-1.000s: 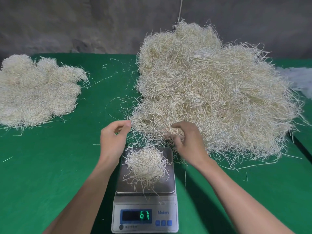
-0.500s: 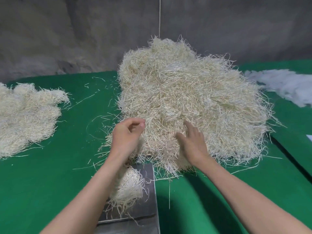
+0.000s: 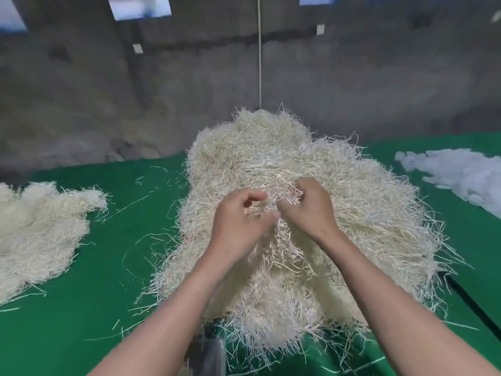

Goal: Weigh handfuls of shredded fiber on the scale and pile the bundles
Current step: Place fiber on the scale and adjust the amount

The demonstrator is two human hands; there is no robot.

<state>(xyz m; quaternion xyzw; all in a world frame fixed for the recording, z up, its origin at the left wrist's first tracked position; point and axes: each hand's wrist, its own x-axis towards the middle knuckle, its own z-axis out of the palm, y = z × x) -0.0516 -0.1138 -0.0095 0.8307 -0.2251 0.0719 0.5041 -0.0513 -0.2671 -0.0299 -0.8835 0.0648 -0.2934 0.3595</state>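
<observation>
The left hand (image 3: pixel 241 218) and the right hand (image 3: pixel 309 210) are close together, both with fingers curled around strands of the fiber heap (image 3: pixel 366 213), which spreads all around them. Half a second ago they gripped lower, apart (right fingers were straight). The weighed bundles (image 3: pixel 40 232) lie far left.

The shredded fiber heap (image 3: pixel 284 164) is showing dry, matt, straw-pale strands, thin and rough. Under it the green table cover (image 3: pixel 89 308) is looking like matt, felt-like cloth. Left of the heap, the piled bundles (image 3: pixel 40 234) are showing the same fiber; right of it, white material (image 3: pixel 461 177) is looking soft; behind it, the wall (image 3: pixel 81 104) is showing rough grey concrete.
</observation>
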